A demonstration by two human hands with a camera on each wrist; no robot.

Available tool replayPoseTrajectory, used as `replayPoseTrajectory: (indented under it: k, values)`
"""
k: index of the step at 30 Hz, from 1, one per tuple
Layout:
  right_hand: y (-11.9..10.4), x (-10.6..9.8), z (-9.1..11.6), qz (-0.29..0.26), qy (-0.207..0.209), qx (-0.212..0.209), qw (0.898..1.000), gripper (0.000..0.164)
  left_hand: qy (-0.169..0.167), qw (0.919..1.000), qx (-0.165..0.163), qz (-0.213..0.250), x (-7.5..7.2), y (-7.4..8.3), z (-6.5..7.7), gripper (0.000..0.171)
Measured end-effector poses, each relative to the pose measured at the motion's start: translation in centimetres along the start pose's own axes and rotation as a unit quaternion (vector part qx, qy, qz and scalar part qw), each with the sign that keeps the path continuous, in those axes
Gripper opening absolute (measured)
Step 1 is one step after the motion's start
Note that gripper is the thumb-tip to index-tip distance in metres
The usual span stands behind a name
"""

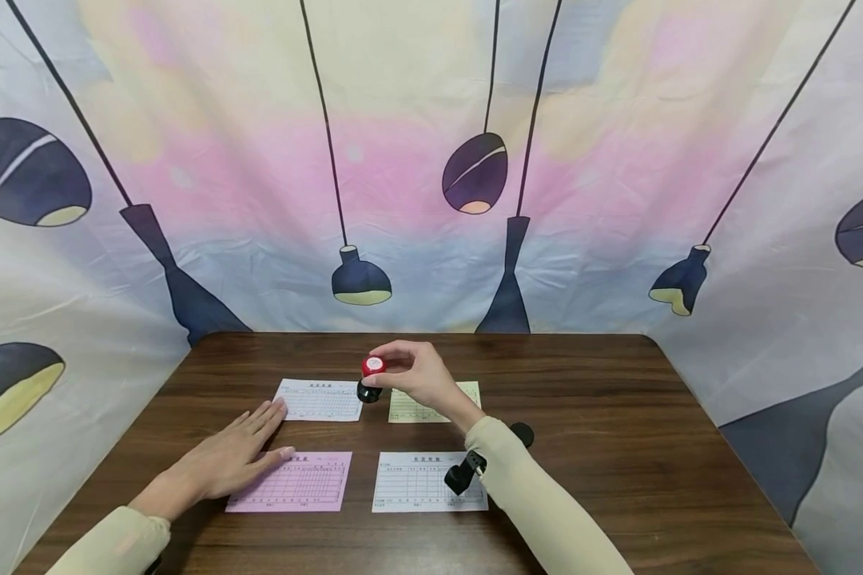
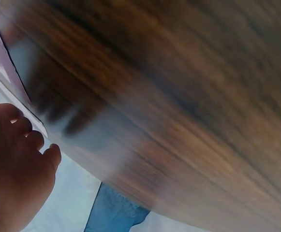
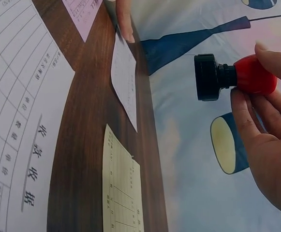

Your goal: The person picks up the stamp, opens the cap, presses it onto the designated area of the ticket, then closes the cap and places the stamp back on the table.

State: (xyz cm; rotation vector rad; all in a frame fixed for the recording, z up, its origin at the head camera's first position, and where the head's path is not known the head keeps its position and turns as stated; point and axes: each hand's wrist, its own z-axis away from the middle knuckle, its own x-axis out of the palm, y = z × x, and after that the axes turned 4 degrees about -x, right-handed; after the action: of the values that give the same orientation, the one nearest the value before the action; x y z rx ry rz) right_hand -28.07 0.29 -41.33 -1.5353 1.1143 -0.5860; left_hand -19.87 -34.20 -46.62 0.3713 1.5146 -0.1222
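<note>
My right hand (image 1: 419, 375) pinches the red handle of a stamp (image 1: 372, 378) between thumb and fingers. In the right wrist view the stamp (image 3: 234, 75) has a black round base and is held up off the table. My left hand (image 1: 237, 447) lies flat with straight fingers, its fingertips at the left edge of the far white receipt slip (image 1: 322, 402). Its thumb touches the top of the pink slip (image 1: 295, 483). The right hand and forearm partly cover a yellow slip (image 1: 413, 406).
A nearer white slip (image 1: 410, 483) lies below the right forearm, partly overlapped by the black wrist strap (image 1: 463, 473). A round black lid-like piece (image 1: 522, 434) sits beside the right sleeve. The wooden table (image 1: 618, 447) ends at a patterned curtain (image 1: 417, 160).
</note>
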Motion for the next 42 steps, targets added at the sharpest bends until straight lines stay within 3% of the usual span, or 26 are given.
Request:
replayPoseTrajectory:
  k: [8, 42]
  values:
    - [0.8, 0.7, -0.5, 0.009, 0.003, 0.014, 1.0, 0.04, -0.016, 0.9998, -0.013, 0.006, -0.1, -0.2, 0.1, 0.088]
    - [3.0, 4.4, -2.6, 0.048, 0.012, 0.037, 0.998, 0.038, -0.02, 0.9996, -0.019, -0.01, 0.2, -0.2, 0.3, 0.09]
